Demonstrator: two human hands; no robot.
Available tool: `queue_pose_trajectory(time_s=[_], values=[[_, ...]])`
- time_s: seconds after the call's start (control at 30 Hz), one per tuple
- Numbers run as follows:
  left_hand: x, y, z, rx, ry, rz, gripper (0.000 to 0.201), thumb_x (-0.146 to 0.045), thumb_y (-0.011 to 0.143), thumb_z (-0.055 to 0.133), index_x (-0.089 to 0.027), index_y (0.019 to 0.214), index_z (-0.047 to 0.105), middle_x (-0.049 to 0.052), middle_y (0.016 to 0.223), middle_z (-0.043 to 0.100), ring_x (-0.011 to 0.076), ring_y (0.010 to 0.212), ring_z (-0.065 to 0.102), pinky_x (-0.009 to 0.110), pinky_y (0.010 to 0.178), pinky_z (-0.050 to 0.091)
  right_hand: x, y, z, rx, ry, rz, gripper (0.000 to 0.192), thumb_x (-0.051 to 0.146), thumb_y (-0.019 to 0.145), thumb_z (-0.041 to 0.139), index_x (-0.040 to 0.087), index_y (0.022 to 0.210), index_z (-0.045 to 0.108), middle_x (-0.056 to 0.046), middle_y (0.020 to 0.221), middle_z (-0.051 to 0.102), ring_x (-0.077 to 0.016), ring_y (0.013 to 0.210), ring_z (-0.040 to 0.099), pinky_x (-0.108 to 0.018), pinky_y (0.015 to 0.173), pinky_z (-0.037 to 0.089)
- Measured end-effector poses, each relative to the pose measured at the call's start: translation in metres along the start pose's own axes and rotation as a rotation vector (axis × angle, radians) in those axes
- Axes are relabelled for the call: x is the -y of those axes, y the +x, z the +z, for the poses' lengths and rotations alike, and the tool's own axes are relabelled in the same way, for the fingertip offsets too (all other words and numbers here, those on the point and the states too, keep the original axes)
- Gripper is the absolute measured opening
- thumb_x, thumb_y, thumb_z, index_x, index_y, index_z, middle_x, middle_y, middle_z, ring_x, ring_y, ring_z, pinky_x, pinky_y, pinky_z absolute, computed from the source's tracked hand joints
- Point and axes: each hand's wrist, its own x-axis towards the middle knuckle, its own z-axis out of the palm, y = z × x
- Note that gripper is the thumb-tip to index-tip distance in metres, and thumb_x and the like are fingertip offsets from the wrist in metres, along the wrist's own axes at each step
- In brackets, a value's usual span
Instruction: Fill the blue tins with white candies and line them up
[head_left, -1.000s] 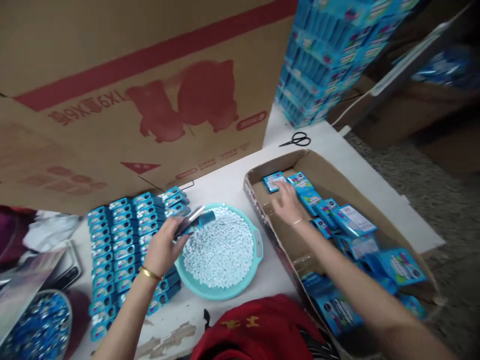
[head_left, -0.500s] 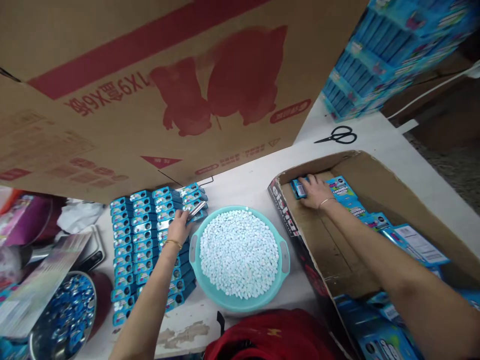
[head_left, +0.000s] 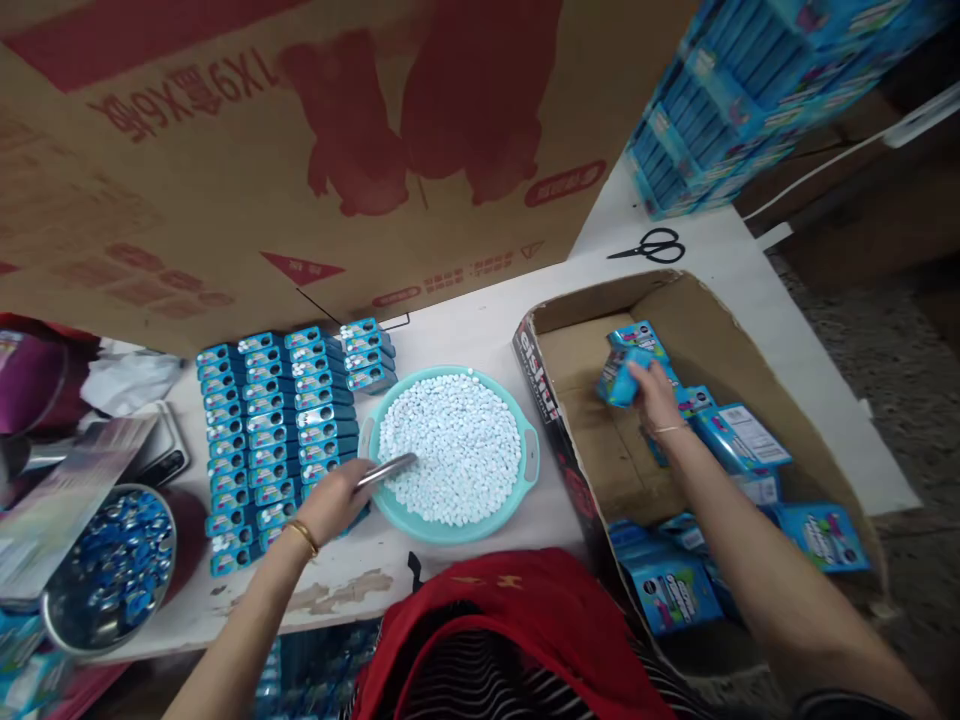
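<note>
My left hand is closed around a slim silver metal tool, whose tip reaches over the rim of a turquoise basin with grey handles. Small white candies fill the basin. On its left stand rows of small blue boxes, many showing a round hole on top, some with white candies at the opening. My right hand grips a small blue box inside an open cardboard tray. Other blue packs lie around and below that hand.
A big cardboard carton stands behind the rows. Black scissors lie beyond the tray, near stacked blue packs. At left are a metal pot of blue wrapped pieces and white tissue.
My left hand has moved from the rows to the basin's left rim, bringing the metal tool over the candies. My right hand has raised a blue box and turned it within the tray.
</note>
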Motion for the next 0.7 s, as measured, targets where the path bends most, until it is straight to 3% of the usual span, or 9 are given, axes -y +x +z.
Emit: queue_pose_trajectory(time_s=[0.07,0.13,0.27,0.37,0.53,0.7], values=[[-0.014,-0.007,0.025,0.071,0.056,-0.061,0.015,-0.022,0.087,0.047,-0.019,0.095,0.058,0.008,0.095,0.065,0.0223,0.089,0.063,0.034,0.079,0.047,0.017,-0.032,-0.012,0.042,0.245,0.056,0.074,0.070,0.087,0.016,0.021,0.139,0.036,-0.017,0.129,0.056,-0.0315,0.104,0.064,-0.046,0.071,0.055],[-0.030,0.004,0.053,0.046,0.078,-0.113,0.011,-0.016,0.085,0.049,-0.018,0.092,0.057,0.010,0.096,0.064,0.0233,0.091,0.063,0.034,0.080,0.047,0.037,-0.066,-0.016,0.088,0.382,0.103,0.073,0.070,0.087,0.017,0.023,0.138,0.040,-0.017,0.127,0.059,-0.0333,0.104,0.065,-0.050,0.074,0.055],[-0.061,0.055,0.099,-0.071,0.039,-0.109,0.016,-0.016,0.088,0.045,-0.016,0.100,0.055,0.013,0.106,0.062,0.0243,0.099,0.061,0.036,0.086,0.047,0.065,-0.129,0.004,0.212,0.515,0.173,0.057,0.060,0.076,0.061,0.025,0.120,0.055,-0.010,0.104,0.070,-0.0316,0.093,0.069,-0.050,0.078,0.055],[-0.073,0.084,0.118,-0.151,-0.016,-0.080,0.020,-0.015,0.088,0.044,-0.015,0.106,0.053,0.014,0.110,0.060,0.0248,0.104,0.059,0.037,0.091,0.046,0.069,-0.162,0.035,0.246,0.528,0.182,0.050,0.045,0.066,0.078,0.024,0.108,0.059,-0.004,0.099,0.072,-0.0256,0.087,0.069,-0.044,0.081,0.057],[-0.069,0.088,0.119,-0.210,-0.133,0.023,0.021,-0.023,0.088,0.048,-0.016,0.108,0.052,0.010,0.104,0.062,0.0213,0.094,0.061,0.035,0.087,0.049,0.052,-0.184,0.070,0.264,0.254,-0.094,0.042,0.041,0.073,0.073,0.022,0.108,0.058,-0.005,0.104,0.068,-0.0222,0.094,0.065,-0.041,0.090,0.053],[-0.062,0.060,0.080,-0.212,-0.199,0.157,0.024,-0.030,0.088,0.052,-0.017,0.108,0.053,0.008,0.103,0.063,0.0191,0.091,0.061,0.033,0.083,0.049,0.038,-0.178,0.072,0.181,0.035,-0.325,0.039,0.036,0.082,0.065,0.022,0.116,0.053,-0.007,0.107,0.065,-0.0229,0.098,0.061,-0.040,0.089,0.050]])
